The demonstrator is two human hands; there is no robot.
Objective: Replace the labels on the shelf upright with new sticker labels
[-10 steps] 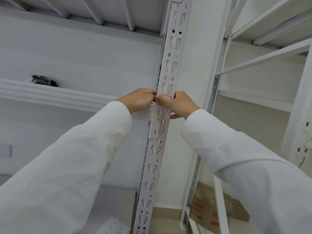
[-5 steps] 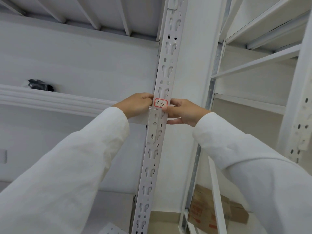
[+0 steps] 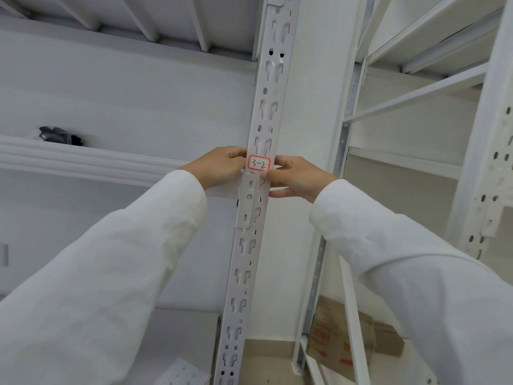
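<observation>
Gloves (image 3: 59,136), or some dark bundle like them, lay far to my left on the white shelf (image 3: 83,162), well apart from where I worked. My left sleeve (image 3: 111,259) ran up toward the middle of the view, and my left hand (image 3: 222,165) rested against the left edge of the shelf upright (image 3: 249,245), its fingers curled with the tips at the left side of the sticker label (image 3: 259,163); I could not tell whether those tips pinched anything or merely pressed. That label, white with a red border and "3-2" handwritten on it, sat stuck flat on the face of the perforated upright, just above the beam bracket (image 3: 247,201) hooked into the slots. My right hand (image 3: 297,177) came in at the upright's right edge, fingertips touching the right side of the label, and it held a thin white strip of backing paper (image 3: 277,188) between the thumb below and the fingers above. My right sleeve (image 3: 416,273) stretched away to the lower right. Beyond it, low down between the uprights of the neighbouring rack (image 3: 416,87), a flattened cardboard box (image 3: 341,337) with red print leaned near the floor. Further right stood another slotted upright (image 3: 497,162) at the frame's edge.
</observation>
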